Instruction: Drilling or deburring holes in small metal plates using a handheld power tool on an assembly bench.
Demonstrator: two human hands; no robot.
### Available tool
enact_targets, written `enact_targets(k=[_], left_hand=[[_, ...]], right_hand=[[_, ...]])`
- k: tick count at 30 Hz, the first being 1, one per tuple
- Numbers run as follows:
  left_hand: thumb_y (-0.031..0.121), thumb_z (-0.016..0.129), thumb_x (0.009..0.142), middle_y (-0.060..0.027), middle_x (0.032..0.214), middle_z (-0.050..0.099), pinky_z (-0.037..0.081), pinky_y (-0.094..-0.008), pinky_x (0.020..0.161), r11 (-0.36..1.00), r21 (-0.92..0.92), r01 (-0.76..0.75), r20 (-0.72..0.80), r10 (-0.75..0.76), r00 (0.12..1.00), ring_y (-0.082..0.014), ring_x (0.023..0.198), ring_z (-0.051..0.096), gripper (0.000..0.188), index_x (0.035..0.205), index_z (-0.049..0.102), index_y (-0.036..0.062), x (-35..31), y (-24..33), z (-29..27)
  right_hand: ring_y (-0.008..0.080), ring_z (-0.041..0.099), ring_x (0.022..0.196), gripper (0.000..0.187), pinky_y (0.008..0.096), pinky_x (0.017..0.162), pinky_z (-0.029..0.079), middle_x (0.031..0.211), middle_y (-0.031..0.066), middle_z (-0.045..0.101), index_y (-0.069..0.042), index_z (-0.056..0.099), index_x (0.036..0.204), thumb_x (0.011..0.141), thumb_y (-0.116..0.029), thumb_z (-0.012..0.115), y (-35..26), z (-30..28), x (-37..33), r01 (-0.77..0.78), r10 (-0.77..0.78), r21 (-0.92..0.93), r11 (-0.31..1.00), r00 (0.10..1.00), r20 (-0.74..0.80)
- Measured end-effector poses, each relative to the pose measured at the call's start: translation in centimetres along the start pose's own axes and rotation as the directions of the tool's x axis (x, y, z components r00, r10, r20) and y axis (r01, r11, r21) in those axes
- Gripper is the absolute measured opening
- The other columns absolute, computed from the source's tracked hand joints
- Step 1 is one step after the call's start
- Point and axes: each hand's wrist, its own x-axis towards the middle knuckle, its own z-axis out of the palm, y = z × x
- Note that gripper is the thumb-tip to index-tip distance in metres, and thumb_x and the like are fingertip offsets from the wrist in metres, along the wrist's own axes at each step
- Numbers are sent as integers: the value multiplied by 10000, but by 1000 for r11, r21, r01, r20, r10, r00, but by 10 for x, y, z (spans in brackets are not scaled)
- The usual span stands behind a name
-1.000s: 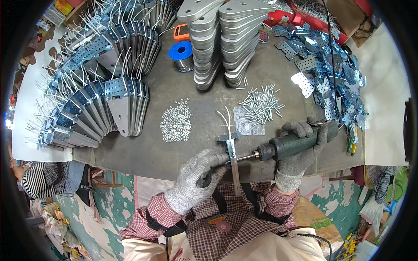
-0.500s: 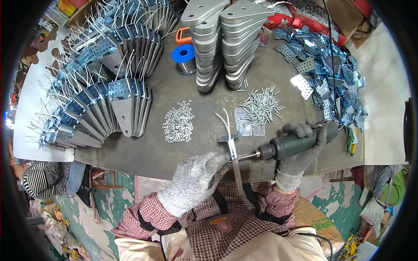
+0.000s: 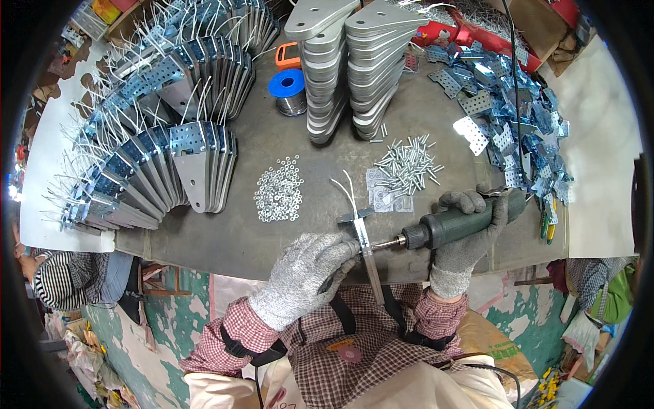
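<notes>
Gloved in grey, my left hand [image 3: 306, 273] is closed on the left side of a flat metal plate [image 3: 372, 273], seen nearly edge-on at the bench's front edge. White wires [image 3: 345, 191] stick up from its upper end, where a perforated bracket [image 3: 355, 216] juts out. My right hand [image 3: 458, 255] wraps round a dark green electric screwdriver [image 3: 449, 228] lying nearly level. Its bit [image 3: 388, 244] points left and meets the plate's right side. My left fingertips are opposite the bit; any fastener there is hidden.
Small nuts [image 3: 278, 194] and screws [image 3: 409, 167] lie in piles beyond my hands. Two stacks of grey plates [image 3: 323, 82] stand behind, beside a blue solder spool [image 3: 286, 85]. Wired plate assemblies [image 3: 194, 167] fill the left; loose perforated brackets [image 3: 501, 109] heap at right, near a hanging cord [image 3: 514, 82].
The plate has tilted a little, its wired top toward the left and its lower end toward the right. Both hands keep their holds, and the screwdriver has barely shifted.
</notes>
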Motion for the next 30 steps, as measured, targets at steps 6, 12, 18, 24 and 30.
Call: enact_targets(k=[6, 12, 18, 24, 30], left_hand=[[123, 680, 909, -168, 971, 680, 522, -486, 755, 995, 16, 97, 10, -97, 995, -403, 850, 653, 171, 1058, 661, 42, -7, 4, 4], [131, 674, 917, -180, 1001, 684, 536, -485, 768, 972, 93, 214, 110, -224, 968, -408, 880, 662, 198, 1086, 662, 29, -1, 22, -6], [137, 708, 897, -174, 1004, 709, 560, -451, 774, 987, 36, 159, 75, -162, 984, -389, 882, 688, 202, 1063, 696, 22, -7, 10, -2], [139, 735, 879, -170, 994, 716, 559, -452, 756, 990, 24, 142, 66, -143, 987, -382, 870, 693, 189, 1026, 701, 24, -8, 6, 5], [139, 771, 842, -172, 992, 713, 559, -444, 756, 991, -10, 130, 17, -130, 991, -372, 877, 694, 233, 1038, 699, 36, -3, 6, 1]], right_hand=[[139, 523, 668, 260, 355, 811, 517, 733, -8, 540, -78, 596, 1023, 994, -331, 648, 3, 5, -1, -4, 4, -1, 1000, 999, -37], [129, 511, 662, 251, 334, 792, 505, 737, -11, 536, -87, 597, 1009, 989, -329, 659, 3, 5, 0, 5, -6, -13, 1000, 998, -55], [126, 509, 656, 247, 338, 786, 500, 747, -10, 539, -89, 599, 1007, 988, -327, 662, 3, 4, 1, -3, 3, 15, 1000, 999, -47], [134, 536, 681, 256, 358, 804, 514, 767, -1, 561, -79, 607, 1047, 989, -324, 659, 1, -1, 2, 4, -3, 23, 1000, 999, -38], [157, 556, 700, 308, 377, 835, 530, 775, 16, 579, -51, 594, 1097, 1005, -342, 633, 0, 0, 1, -29, 29, 1, 1000, 1000, 12]])
